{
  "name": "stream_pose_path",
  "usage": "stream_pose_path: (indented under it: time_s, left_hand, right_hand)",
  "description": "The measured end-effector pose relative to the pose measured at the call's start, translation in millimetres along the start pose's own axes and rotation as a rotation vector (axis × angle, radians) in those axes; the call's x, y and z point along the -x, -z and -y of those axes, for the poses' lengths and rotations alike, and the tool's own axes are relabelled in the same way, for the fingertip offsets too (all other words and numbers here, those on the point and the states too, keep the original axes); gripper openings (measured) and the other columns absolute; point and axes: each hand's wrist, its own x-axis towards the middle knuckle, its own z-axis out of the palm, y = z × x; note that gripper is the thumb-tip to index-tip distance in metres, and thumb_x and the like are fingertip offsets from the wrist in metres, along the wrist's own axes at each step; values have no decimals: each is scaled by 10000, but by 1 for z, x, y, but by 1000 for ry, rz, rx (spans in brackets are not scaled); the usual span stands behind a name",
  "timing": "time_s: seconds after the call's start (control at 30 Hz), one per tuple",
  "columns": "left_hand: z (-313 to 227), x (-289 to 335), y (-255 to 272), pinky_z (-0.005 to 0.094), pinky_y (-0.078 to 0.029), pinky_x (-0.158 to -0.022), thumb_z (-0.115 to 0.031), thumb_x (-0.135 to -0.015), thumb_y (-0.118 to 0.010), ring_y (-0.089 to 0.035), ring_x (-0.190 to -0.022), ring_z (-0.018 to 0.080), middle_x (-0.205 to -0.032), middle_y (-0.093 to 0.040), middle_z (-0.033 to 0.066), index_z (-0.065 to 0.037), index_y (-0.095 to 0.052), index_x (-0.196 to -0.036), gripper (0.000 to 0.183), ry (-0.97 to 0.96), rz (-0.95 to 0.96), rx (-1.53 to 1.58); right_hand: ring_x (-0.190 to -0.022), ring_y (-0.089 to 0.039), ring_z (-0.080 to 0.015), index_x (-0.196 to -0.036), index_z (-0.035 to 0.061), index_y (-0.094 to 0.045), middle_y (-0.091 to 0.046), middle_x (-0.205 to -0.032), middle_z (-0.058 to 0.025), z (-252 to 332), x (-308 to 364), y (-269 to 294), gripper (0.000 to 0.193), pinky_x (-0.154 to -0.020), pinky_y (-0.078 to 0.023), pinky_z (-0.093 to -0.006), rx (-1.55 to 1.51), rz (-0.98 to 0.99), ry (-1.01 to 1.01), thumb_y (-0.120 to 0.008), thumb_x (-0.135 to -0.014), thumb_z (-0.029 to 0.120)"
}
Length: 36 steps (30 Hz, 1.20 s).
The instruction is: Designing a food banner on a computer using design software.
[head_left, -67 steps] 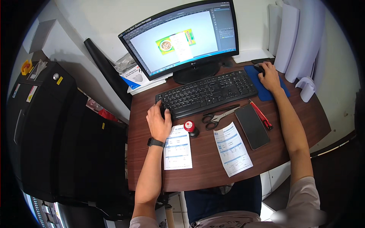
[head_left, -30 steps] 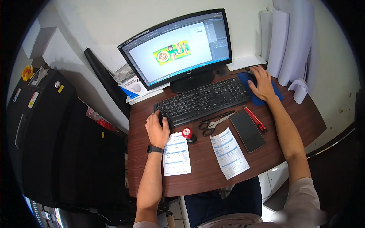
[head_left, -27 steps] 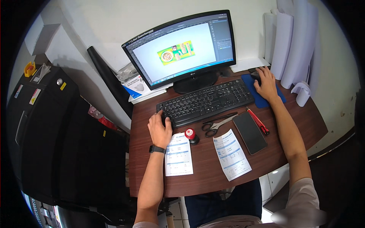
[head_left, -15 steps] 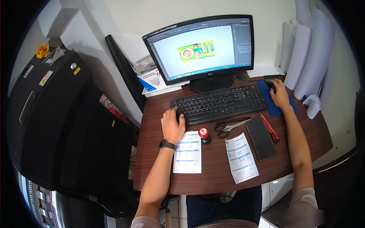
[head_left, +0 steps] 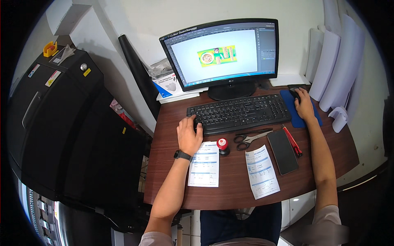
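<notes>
My left hand (head_left: 189,135) rests at the left end of the black keyboard (head_left: 242,112), fingers apart and holding nothing, with the fingertips at the corner keys. My right hand (head_left: 303,105) is closed over a black computer mouse (head_left: 294,94) on a blue mouse pad (head_left: 292,112). Behind the keyboard stands a monitor (head_left: 223,53) showing a green and yellow rectangular design with a bowl of food on a white canvas. A printed form (head_left: 205,170) lies beneath my left wrist, and a red-topped stamp (head_left: 222,144) stands beside it.
Between my forearms lie scissors (head_left: 246,141), a dark phone (head_left: 282,152), a red cutter knife (head_left: 291,141) and a second form (head_left: 262,172). White paper rolls (head_left: 325,65) lean at the right. A large black machine (head_left: 69,135) stands left of the desk (head_left: 230,199).
The whole view has shifted slightly, moving the monitor and keyboard a little right and down in the picture. Both hands keep their places on the keyboard and mouse; the on-screen design looks the same.
</notes>
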Motion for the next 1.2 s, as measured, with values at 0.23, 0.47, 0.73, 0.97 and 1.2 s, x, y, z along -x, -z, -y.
stream_pose_path:
  time_s: [0.23,0.47,0.73,0.97,1.2]
  left_hand:
    - [-1,0,0,454,-401,-1051,-198,-976,-608,-548,-1230,359,-1268,-636,200,-3,-625,-1302,381,1,6,-4]
    - [-2,0,0,451,-403,-1050,-193,-969,-615,-548,-1225,358,-1256,-638,199,-5,-628,-1299,380,-1,3,11]
    - [0,0,-2,443,-416,-1022,-197,-967,-616,-551,-1208,341,-1226,-644,171,11,-635,-1293,387,-21,-3,-26]
    - [2,0,-2,443,-414,-1026,-200,-966,-618,-550,-1211,342,-1226,-647,171,10,-637,-1292,389,-20,-6,-12]
    - [1,0,-2,443,-416,-1014,-204,-966,-616,-553,-1197,346,-1215,-644,173,8,-636,-1289,387,-30,-14,-6]
  right_hand:
    - [-1368,-496,-386,-1390,47,-584,-525,-1473,-198,0,-1,1,460,-1155,-415,-437,9,3,13,-608,-931,57]
    - [-1367,-495,-384,-1385,51,-587,-524,-1477,-193,1,0,1,453,-1154,-418,-437,22,3,-9,-606,-933,73]
    - [-1367,-496,-381,-1384,60,-587,-523,-1479,-187,2,0,3,453,-1150,-422,-434,24,7,-7,-605,-931,74]
    - [-1361,-503,-377,-1391,63,-583,-522,-1481,-181,3,0,2,468,-1151,-422,-434,32,5,-4,-612,-924,77]
    - [-1371,-493,-387,-1393,59,-582,-516,-1486,-195,3,-1,3,477,-1150,-423,-444,24,19,-19,-623,-919,84]
